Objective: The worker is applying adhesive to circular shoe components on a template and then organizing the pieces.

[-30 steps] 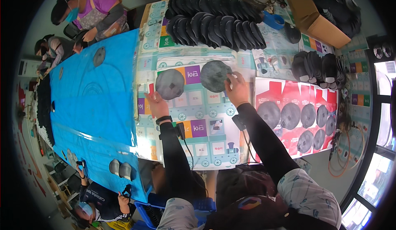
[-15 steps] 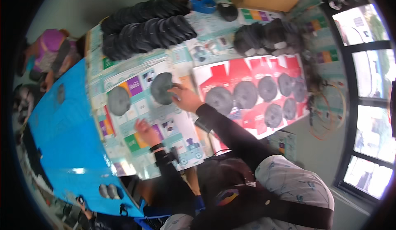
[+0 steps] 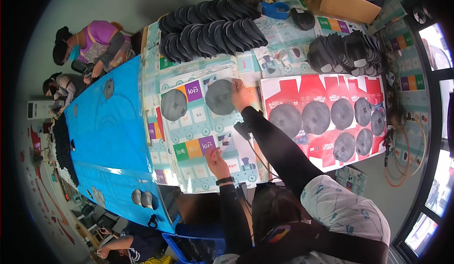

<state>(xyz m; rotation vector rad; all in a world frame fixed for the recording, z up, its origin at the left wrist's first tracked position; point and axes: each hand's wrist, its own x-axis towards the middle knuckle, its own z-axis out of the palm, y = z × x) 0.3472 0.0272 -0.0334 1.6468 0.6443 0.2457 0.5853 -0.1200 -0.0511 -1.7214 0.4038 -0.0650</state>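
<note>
A dark grey round pad (image 3: pixel 220 98) lies on a stack of printed sheets (image 3: pixel 193 117) in front of me. At its right rim, my right hand (image 3: pixel 241 96) has its fingers closed on the edge. A second grey round pad (image 3: pixel 174 105) lies to its left, touched by neither hand. Nearer to me, my left hand (image 3: pixel 218 164) hovers over the lower part of the sheets, fingers loosely bent and apart, with nothing visible in them. The right hand's fingertips partly cover the rim they grip.
Several grey round pads lie on a red-and-white sheet (image 3: pixel 309 145) at right. Rows of black curved pieces (image 3: pixel 213 39) and another pile (image 3: pixel 345 56) stand at the back, near a blue tape roll (image 3: pixel 275 11) and a cardboard box (image 3: pixel 338 4). Co-workers sit around the blue table (image 3: pixel 111 136).
My view has turned, so the table sits farther right in the picture. The left hand has drawn back toward me, away from the pads. My right hand stays at the same pad's rim.
</note>
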